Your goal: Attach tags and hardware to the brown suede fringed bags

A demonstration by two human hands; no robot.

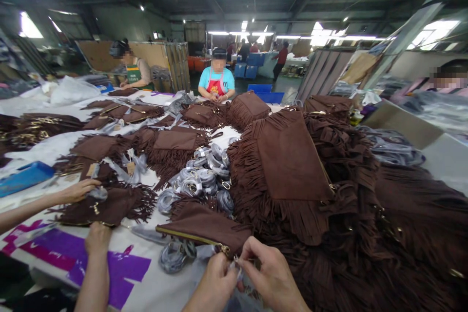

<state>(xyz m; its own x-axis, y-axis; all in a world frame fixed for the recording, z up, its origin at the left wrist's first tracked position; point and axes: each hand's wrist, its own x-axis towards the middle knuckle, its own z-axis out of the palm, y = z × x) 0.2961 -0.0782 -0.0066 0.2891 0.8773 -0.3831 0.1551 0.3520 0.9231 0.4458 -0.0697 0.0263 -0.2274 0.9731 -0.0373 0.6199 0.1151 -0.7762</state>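
Just in front of me, a dark brown fringed pouch (204, 222) lies with its gold zipper edge facing me. My left hand (215, 280) is closed in a pinch on crumpled clear plastic wrapping, right beside the pouch's gold clasp (224, 249). Thumb and forefinger of my right hand (272, 270) are pressed together on the same plastic, close to the left fingertips. Exactly what small part sits between the fingers is hard to see. A coiled strap in plastic (172, 256) lies to the left of my left hand.
Stacked fringed pouches (292, 156) rise on the right. Plastic-wrapped coiled straps (203, 175) are heaped at the middle. At left, a co-worker's hands (98, 239) work on another pouch (109, 204), near purple tape (124, 273) and a blue tray (27, 179). Another person (216, 80) sits across.
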